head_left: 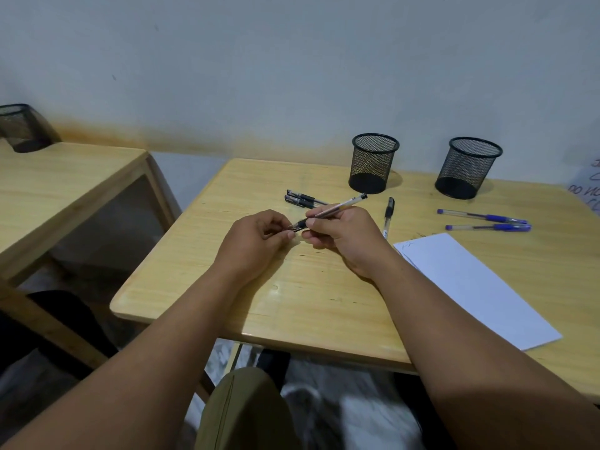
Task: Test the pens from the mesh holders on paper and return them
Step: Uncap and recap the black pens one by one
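Holding: the right hand [344, 233] grips a black pen [337, 207] by its clear barrel, fingers curled round it, above the middle of the wooden table [292, 306].
Pen look: see-through barrel with a dark ink core, black end cap pointing up and away toward the holders, dark grip section at the lower end.
Left hand: the left hand [256, 235] pinches the lower, dark end of the same pen between thumb and fingertips; whether that piece is the cap or the grip I cannot tell.
Loose black pens: two capped black pens [302, 199] lie side by side on the table just beyond the hands; a third black pen [388, 216] lies just right of the right hand, cap away from the person.
Blue pens: two blue pens [483, 222] lie roughly parallel, near the far corner of the paper.
Paper: a white sheet [470, 287] lies on the table to the right, with faint scribbles at its far left corner.
Holders: two black mesh holders [373, 164] and [467, 167] stand upright near the wall, well apart from each other, no pens showing in them.
Side table: a second wooden table [65, 190] on the left carries another mesh holder [22, 128] at the frame edge.
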